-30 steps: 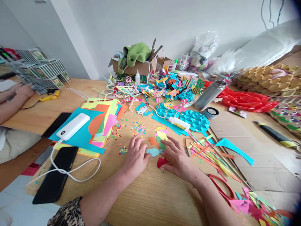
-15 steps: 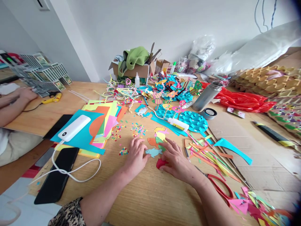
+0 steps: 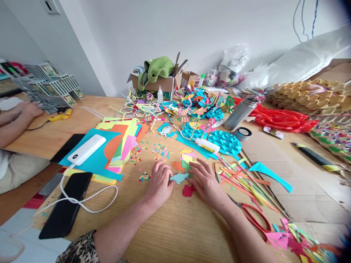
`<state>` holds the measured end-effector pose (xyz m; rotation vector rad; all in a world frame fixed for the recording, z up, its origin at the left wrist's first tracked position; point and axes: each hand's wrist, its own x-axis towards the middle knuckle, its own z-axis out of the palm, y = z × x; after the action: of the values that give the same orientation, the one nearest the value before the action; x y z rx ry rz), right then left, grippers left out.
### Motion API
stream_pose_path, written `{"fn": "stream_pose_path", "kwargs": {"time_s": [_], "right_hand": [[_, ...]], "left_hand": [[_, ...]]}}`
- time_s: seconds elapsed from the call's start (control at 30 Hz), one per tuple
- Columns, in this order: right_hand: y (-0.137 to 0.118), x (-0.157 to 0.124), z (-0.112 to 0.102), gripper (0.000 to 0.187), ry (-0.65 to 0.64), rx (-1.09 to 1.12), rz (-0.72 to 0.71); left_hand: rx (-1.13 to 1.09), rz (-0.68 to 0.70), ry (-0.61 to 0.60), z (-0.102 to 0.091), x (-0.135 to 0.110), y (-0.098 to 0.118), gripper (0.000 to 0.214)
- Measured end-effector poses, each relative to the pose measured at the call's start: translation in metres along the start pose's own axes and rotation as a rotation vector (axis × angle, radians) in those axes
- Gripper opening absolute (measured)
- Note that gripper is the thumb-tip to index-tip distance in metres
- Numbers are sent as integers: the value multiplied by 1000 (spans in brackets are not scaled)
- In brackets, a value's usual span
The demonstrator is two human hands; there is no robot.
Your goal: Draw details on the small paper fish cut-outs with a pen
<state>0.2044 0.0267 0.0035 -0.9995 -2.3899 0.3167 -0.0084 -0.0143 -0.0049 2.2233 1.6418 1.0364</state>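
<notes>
Several paper fish cut-outs lie flat between my hands: a light blue fish (image 3: 179,178), an orange fish (image 3: 177,167), a green fish (image 3: 185,167), a yellow fish (image 3: 188,157) and a red cut-out (image 3: 187,190). My left hand (image 3: 159,180) rests on the table with bent fingers, its thumb and fingertips beside the light blue fish's head; whether they touch it is unclear. On the other side, my right hand (image 3: 206,185) is open, fingers spread, holding nothing. Its fingertips are close to the green and light blue fish and the red cut-out.
Coloured paper (image 3: 117,142) carries a white power bank (image 3: 87,149), cabled across a black phone (image 3: 65,204). Paper confetti (image 3: 161,151) is nearby. A glue bottle (image 3: 207,145), paper strips (image 3: 244,179), red-handled scissors (image 3: 256,219) and a flask (image 3: 241,114) lie right. Another person's hands (image 3: 30,109) are far left.
My right hand has lifted off the red cut-out and moved slightly right, uncovering it and more of the yellow fish. My left hand's fingers are a little more bent.
</notes>
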Motion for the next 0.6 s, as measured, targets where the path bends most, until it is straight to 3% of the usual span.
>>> {"fn": "stream_pose_path", "kwargs": {"time_s": [0.23, 0.47, 0.6], "right_hand": [[-4, 1, 10, 15, 27, 28, 16], [0, 2, -1, 7, 126, 228, 151], [1, 3, -9, 8, 74, 389, 222]], "left_hand": [[-54, 14, 13, -1, -1, 4, 35], [-177, 14, 97, 0, -3, 4, 49], [-273, 12, 122, -2, -2, 5, 58]]}}
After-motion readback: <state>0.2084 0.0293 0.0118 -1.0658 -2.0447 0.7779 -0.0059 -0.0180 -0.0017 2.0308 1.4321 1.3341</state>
